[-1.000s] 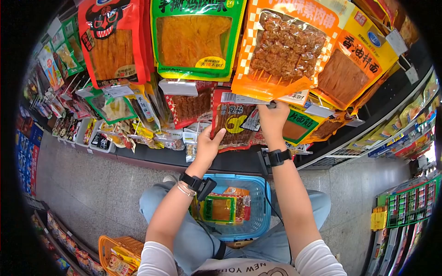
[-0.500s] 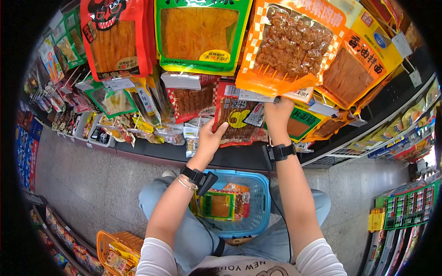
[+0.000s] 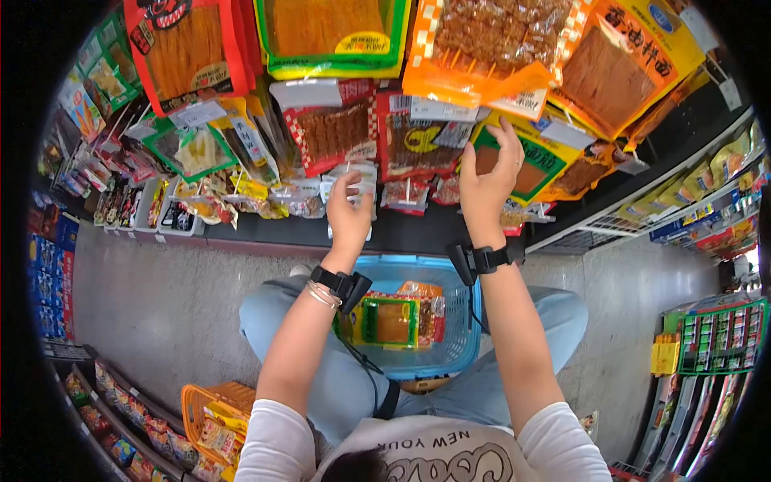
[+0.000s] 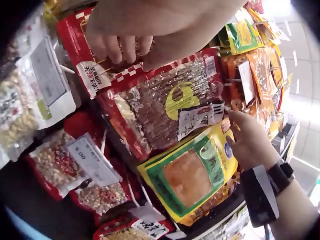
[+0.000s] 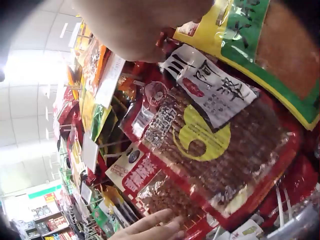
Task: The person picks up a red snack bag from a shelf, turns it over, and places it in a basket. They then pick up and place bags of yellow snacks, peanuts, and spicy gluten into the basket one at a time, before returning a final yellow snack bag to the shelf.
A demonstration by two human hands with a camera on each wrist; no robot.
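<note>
A red bag of brown snack strips [image 3: 418, 149] with a yellow emblem hangs flat on the rack under a price tag. My right hand [image 3: 488, 173] is raised at its right, fingers spread and pointing up, overlapping a green and yellow bag [image 3: 536, 165] in the head view. Low to the left of the strips is my left hand [image 3: 349, 217], fingers loosely bent, with nothing in it. In the left wrist view it overlaps a red checked bag of skewers [image 4: 123, 74]. The right wrist view shows the strips' bag [image 5: 235, 150] close up, upside down.
A blue basket [image 3: 471, 321] holding several snack bags stands on the floor between the person's knees. Larger bags, one orange [image 3: 434, 80] and one green-edged [image 3: 329, 68], hang above the hands. An orange basket [image 3: 193, 410] is at the lower left.
Both hands have let go of the red bag of strips, which hangs back among the others. The left hand has drawn away leftward; the right has come out from under the orange bag, fingers spreading.
</note>
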